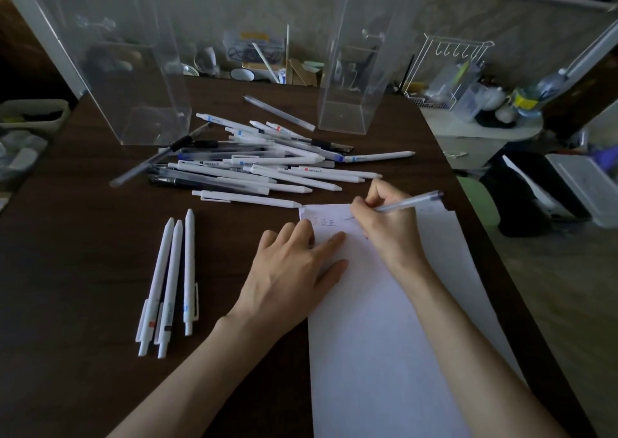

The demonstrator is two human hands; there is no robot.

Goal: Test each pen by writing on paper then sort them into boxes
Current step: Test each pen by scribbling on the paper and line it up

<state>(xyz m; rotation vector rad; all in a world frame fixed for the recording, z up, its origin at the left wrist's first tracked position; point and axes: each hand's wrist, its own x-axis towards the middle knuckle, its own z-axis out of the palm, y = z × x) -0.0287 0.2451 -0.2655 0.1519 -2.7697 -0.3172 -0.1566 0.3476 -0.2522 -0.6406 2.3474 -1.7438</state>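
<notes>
- Dark wood worktop [83, 253] carries a flat white paper sheet [384, 320]
- Left hand [294, 270] presses it, fingers spread
- Right hand [388, 223] pinches a slim translucent pen [411, 201], tip touching paper

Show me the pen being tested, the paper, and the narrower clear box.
pen [411, 201], head view, middle of its clear barrel.
paper [384, 337], head view, its bare middle.
narrower clear box [344, 116], head view, its lower front wall.

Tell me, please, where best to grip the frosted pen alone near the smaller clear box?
Pinch the frosted pen at mid-barrel from above, across its width: it lies flat on the table, apart from the pile, both sides free.
</notes>
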